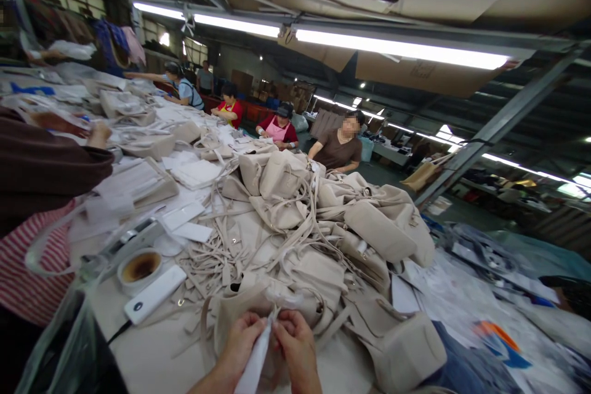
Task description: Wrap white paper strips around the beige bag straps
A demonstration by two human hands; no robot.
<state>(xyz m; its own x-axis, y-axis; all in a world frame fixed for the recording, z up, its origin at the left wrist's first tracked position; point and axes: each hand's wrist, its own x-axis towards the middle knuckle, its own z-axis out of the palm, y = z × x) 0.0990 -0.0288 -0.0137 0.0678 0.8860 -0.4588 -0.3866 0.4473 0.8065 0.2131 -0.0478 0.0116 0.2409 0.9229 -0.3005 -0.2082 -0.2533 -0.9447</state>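
White strip (255, 360) pinched between both hands at bottom centre, long axis running near upright, top end by fingertips pointing away toward bag pile (323, 228), lower end dropping out of frame. Left hand (240, 341) closed on strip's left edge, fingers curled in. Right hand (298, 345) clamped on right edge, knuckles up. Both hands nearly touching, hovering just over desk (152, 351). Off left: white power bank (154, 293), stained cup (140, 268).

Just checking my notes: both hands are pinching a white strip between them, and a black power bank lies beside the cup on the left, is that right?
Not quite: the power bank is white, not black. The head view shows it beside the cup, while the left hand and right hand pinch the white strip.
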